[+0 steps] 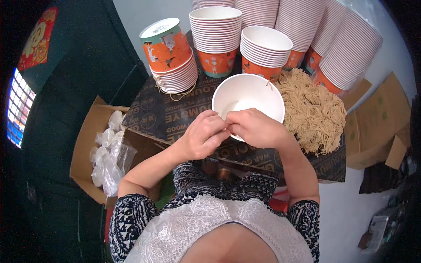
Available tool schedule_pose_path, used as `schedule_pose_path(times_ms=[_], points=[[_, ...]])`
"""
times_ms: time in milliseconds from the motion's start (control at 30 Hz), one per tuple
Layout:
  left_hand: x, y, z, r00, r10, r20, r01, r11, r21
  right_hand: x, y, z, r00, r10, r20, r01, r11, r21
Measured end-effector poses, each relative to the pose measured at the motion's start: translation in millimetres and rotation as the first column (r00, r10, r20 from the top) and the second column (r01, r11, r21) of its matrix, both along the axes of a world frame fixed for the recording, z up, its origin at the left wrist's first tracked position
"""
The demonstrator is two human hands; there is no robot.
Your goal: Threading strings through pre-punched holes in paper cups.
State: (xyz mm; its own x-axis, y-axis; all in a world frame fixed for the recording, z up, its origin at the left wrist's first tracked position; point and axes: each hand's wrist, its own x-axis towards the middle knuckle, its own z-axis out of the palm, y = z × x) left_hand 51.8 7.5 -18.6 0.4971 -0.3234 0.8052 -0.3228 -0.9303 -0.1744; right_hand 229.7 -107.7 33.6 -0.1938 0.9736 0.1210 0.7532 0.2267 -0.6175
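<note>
A white paper bucket (263,97) stands at the table's front edge, its open top tilted toward me. At its near left rim my left hand (206,135) and my right hand (254,127) meet, fingers of both closed in a pinch. Whatever lies between the fingertips is hidden. On the bucket's far right rim a short bit of tan string (269,85) shows. Just right of the bucket a large tangled heap of tan strings (312,111) lies on the table, close to my right wrist.
Behind stand nested stacks of orange paper buckets (215,57), (265,50) and taller stacks (351,48). At the left is an upside-down stack (169,52) with strings round its rim. The dark printed table (184,114) has cardboard boxes (83,162) left, holding clear plastic pieces, and right (372,131).
</note>
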Motion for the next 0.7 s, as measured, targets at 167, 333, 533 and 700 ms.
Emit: schedule_pose_path(times_ms=[167,333,533,700], points=[[3,0,-2,1.0,-0.012,0.002,0.012,1.0,-0.005,3,1,8,1.0,0.012,-0.003,-0.012,0.997,-0.076],[6,-2,-1,1.0,-0.018,-0.011,0.018,1.0,-0.008,7,2,8,0.999,0.03,0.032,-0.024,0.987,-0.159],[10,-5,8,1.0,0.018,-0.026,-0.02,0.997,-0.072,9,1,7,0.99,-0.139,-0.003,0.138,0.987,-0.077],[9,-11,20,0.997,0.034,-0.063,-0.055,0.927,-0.37,17,8,-2,0.899,-0.302,-0.318,0.331,0.943,0.04]])
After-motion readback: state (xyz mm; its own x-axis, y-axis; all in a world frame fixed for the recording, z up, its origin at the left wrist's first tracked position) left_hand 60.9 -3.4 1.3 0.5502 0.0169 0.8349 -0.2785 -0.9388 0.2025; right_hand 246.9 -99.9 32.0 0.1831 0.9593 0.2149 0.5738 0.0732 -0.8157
